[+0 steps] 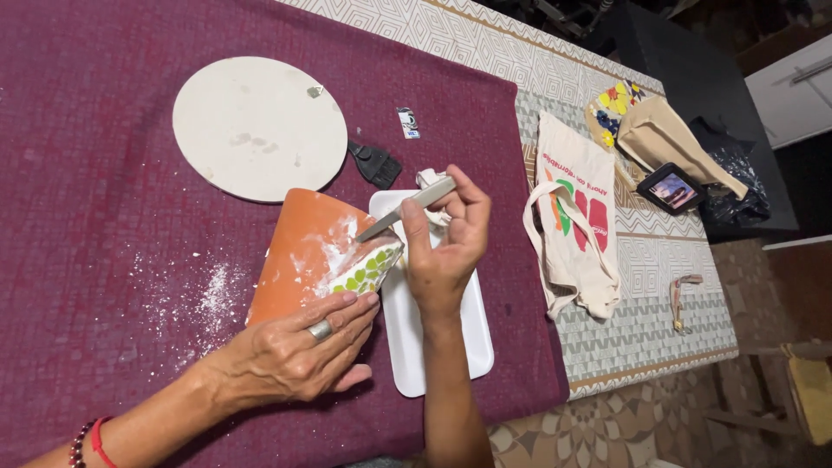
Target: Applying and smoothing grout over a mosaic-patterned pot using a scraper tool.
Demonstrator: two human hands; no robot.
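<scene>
On the maroon cloth, my left hand clamps the terracotta piece flat; my right hand pinches a metal blade, angled down-left onto its mosaic edge.

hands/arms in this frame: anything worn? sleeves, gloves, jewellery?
No gloves, and no sleeves in view: both forearms are bare. The left hand wears a silver-coloured ring on one finger, and the left wrist carries a dark beaded bracelet beside a thin red cord bracelet. The right hand shows no ring or band.
</scene>
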